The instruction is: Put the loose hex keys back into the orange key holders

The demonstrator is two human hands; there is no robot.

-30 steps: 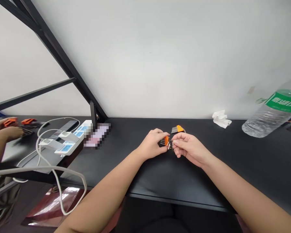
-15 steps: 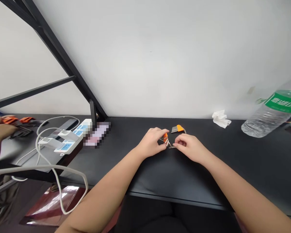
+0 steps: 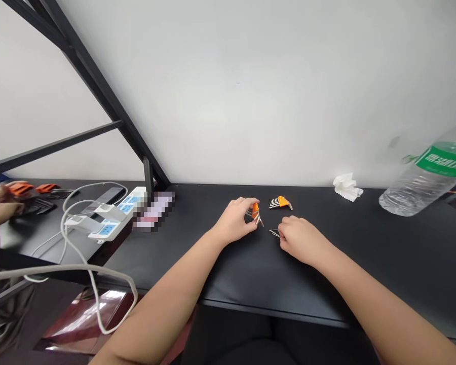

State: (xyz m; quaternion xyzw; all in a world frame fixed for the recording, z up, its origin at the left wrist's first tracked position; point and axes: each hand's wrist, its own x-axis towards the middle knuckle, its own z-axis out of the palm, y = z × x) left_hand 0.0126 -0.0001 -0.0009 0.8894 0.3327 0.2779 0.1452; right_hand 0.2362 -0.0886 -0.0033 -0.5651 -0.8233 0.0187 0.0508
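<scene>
My left hand [image 3: 236, 221] grips an orange hex key holder [image 3: 255, 211] between thumb and fingers, with several metal keys poking out of it. To its right, my right hand [image 3: 301, 238] is closed on thin metal hex keys [image 3: 274, 232], whose ends point left out of the fingers; how many it holds I cannot tell. A small gap lies between these and the holder. Just behind the hands, a second orange hex key set [image 3: 283, 202] rests on the black table [image 3: 205, 203], its keys in a row.
A white power strip [image 3: 114, 218] with plugs and looping white cables stands at the left. Beyond it another person's hand [image 3: 2, 205] is at orange hex key sets [image 3: 21, 189]. Crumpled tissue [image 3: 347, 187] and a large water bottle [image 3: 421, 177] sit on the right.
My right hand has drawn back a little to the right with the metal keys, away from the orange holder. The left hand keeps its grip and has barely shifted.
</scene>
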